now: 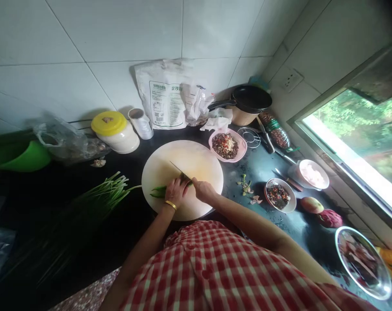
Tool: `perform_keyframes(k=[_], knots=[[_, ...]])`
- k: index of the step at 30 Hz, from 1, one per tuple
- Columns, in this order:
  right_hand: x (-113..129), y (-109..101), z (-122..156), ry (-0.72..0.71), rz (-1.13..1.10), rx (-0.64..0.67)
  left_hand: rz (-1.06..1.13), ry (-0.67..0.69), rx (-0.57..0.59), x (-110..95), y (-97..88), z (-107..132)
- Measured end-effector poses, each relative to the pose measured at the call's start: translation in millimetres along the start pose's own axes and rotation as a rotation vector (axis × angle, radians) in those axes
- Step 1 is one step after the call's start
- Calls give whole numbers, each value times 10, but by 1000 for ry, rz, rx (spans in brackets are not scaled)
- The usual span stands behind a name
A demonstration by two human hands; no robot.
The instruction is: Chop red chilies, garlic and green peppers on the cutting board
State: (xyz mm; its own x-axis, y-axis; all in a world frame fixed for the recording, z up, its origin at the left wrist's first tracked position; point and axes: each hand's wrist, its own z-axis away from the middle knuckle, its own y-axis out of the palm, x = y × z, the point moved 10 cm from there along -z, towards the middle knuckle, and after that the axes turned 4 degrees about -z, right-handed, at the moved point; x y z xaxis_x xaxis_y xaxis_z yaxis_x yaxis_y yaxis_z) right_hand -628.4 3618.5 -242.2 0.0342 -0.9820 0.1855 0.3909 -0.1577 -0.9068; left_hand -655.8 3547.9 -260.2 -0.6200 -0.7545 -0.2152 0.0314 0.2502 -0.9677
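Note:
On the round white cutting board [157, 164] lie long green peppers [158, 191]. My left hand [176, 191], a gold bangle at its wrist, is closed over them and presses them to the board; their middle is hidden under its fingers. My right hand [203, 190] grips the handle of a kitchen knife [180, 169]. The blade points to the upper left and sits just beyond my left fingers, at the peppers. Whether its edge touches them I cannot tell.
Left of the board lie green onions [108, 190]. Behind stand a yellow-lidded jar [118, 134] and a pink bowl [243, 144] of chopped food. To the right are pepper stems [246, 185], a small bowl [292, 203], a short knife [289, 180] and a metal bowl [385, 285].

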Motion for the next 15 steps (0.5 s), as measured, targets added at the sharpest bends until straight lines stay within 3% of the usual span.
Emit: perform_keyframes(k=[7, 15], knots=[[-16, -53, 239, 6, 45, 45, 31, 27, -45, -9, -44, 2], [47, 46, -50, 11, 10, 7, 31, 17, -76, 14, -31, 19]])
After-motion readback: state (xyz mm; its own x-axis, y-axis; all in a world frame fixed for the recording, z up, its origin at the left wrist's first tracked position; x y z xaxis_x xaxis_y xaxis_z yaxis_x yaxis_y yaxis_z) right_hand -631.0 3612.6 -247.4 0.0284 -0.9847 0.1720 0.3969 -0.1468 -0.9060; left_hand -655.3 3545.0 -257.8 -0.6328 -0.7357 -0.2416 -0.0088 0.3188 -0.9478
